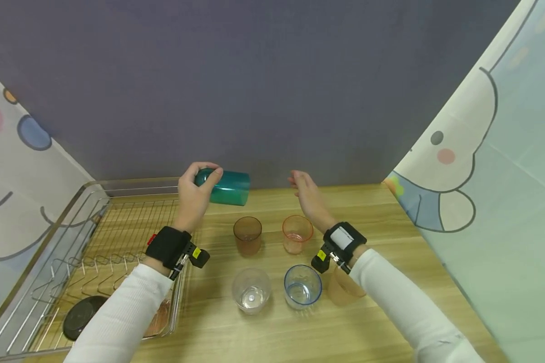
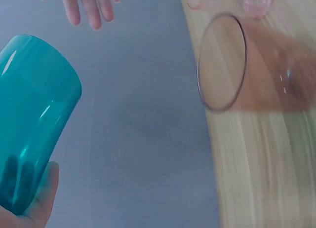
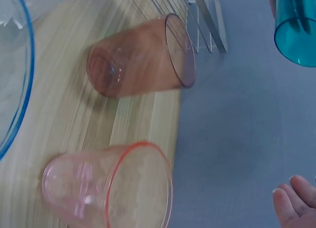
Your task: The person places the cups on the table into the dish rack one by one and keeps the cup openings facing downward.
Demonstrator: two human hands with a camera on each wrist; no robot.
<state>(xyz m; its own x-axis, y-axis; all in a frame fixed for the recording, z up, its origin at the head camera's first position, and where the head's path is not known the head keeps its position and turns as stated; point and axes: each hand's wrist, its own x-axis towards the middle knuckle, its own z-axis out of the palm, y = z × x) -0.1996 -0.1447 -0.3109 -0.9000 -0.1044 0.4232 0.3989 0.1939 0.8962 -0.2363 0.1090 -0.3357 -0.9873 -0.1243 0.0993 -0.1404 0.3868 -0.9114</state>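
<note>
Left hand [image 1: 194,194] grips the teal cup [image 1: 227,187] near its base, fingers curled round it, thumb underneath. The cup lies on its side in the air at centre frame in the head view, mouth to the right, above the far edge of the bench [image 1: 390,242] and clear of everything standing on it. Holding it near the base leaves the rim and most of the wall free.

Right hand [image 1: 308,195] is raised just right of centre, fingers loosely apart and lightly bent, holding nothing, palm turned toward the cup's mouth; a gap shows between them. In the left wrist view its fingertips [image 2: 89,11] sit at the top edge, apart from the cup.

Below the hands, upright on the bench: brown cup [image 1: 247,235], pink cup [image 1: 297,233], then clear cup [image 1: 251,290] and blue-rimmed cup [image 1: 302,286] nearer the bottom. Another cup under the right wrist is mostly hidden.

Wire drying rack [image 1: 72,212] at lower left, holding a dark round lid [image 1: 83,316].
</note>
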